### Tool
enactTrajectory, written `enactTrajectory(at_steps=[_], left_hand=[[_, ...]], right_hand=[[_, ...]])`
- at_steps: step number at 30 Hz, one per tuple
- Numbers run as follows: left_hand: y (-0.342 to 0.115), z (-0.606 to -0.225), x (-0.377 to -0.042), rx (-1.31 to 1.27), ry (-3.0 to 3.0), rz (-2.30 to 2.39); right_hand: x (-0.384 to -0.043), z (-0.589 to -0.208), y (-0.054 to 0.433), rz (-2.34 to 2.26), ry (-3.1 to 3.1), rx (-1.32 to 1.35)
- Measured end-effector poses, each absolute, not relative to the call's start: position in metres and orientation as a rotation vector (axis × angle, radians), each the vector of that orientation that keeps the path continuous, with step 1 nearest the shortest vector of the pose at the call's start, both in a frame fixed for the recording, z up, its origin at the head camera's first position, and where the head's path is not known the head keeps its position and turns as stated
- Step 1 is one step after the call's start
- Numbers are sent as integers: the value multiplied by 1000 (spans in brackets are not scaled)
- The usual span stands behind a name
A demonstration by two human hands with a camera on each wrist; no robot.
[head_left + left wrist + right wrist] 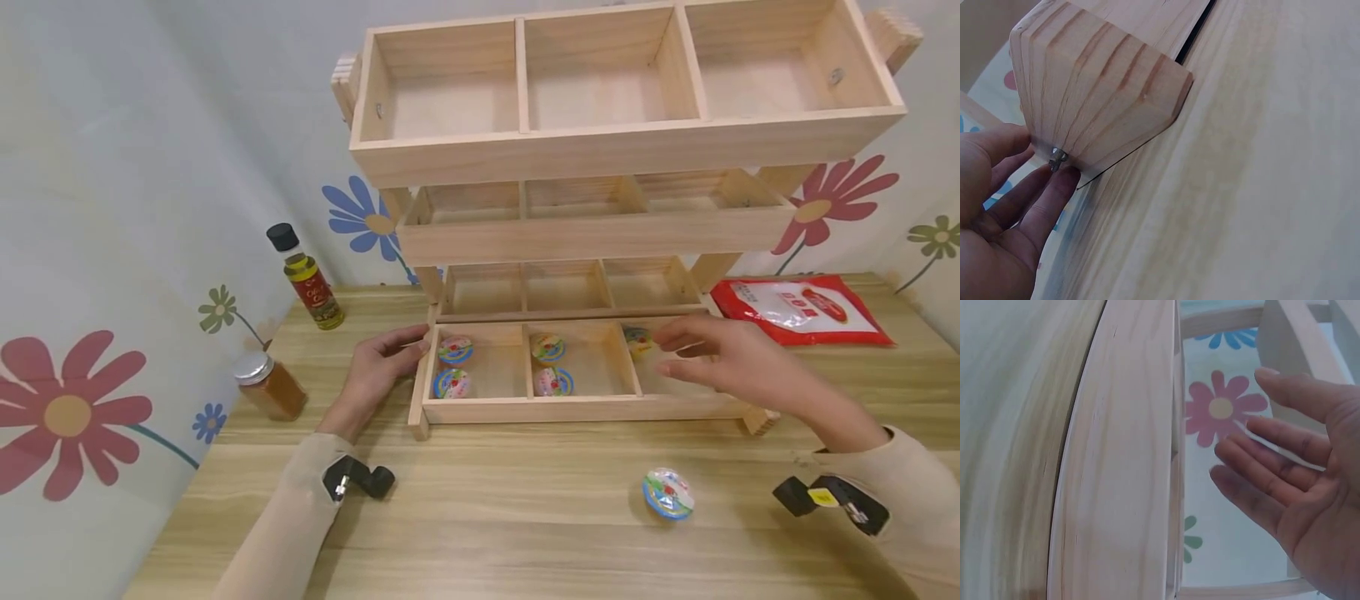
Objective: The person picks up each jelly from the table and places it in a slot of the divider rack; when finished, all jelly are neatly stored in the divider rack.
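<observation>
A wooden tiered rack (585, 411) stands on the table, its lowest tray split into three compartments. The left compartment holds two jelly cups, one at the front (452, 384); the middle holds two more, one at the back (548, 347). At the back of the right compartment lies another jelly cup (639, 342). Above that compartment is my right hand (720, 358), fingers spread loosely and holding nothing. My left hand (375, 375) touches the rack's left end, its fingertips beside a small metal screw (1056, 159). One jelly cup (667, 493) lies on the table in front.
An oil bottle (311, 287) and a brown spice jar (272, 387) stand at the left. Behind the rack's right end lies a red and white packet (806, 308). The rack's top tray (622, 150) overhangs the lower tiers. A flowered curtain (150, 208) hangs behind.
</observation>
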State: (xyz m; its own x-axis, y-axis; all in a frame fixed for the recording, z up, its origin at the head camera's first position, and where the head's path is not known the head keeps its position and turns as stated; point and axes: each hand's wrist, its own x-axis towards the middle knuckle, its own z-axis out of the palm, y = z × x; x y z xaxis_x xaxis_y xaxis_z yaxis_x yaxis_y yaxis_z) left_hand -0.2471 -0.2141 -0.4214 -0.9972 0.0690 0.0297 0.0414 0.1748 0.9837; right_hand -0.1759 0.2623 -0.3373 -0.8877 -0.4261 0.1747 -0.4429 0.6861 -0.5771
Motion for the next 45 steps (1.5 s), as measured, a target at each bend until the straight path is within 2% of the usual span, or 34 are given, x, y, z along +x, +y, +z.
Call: enactTrajectory(at_steps=[11,18,31,45], left_hand=[[-212,-421,-248,97,2394,1993],[-212,-421,-249,90,2397,1995],[-212,-421,-249,76,2401,1985],[-214,-421,-248,73,2397,1984]], right_hand=[[-150,-334,265,1138,-2867,953],[-146,-340,269,1418,-2875,1136],[-144,-363,270,1584,-2708,1476],[-144,-375,272,1654,-2787,1522]])
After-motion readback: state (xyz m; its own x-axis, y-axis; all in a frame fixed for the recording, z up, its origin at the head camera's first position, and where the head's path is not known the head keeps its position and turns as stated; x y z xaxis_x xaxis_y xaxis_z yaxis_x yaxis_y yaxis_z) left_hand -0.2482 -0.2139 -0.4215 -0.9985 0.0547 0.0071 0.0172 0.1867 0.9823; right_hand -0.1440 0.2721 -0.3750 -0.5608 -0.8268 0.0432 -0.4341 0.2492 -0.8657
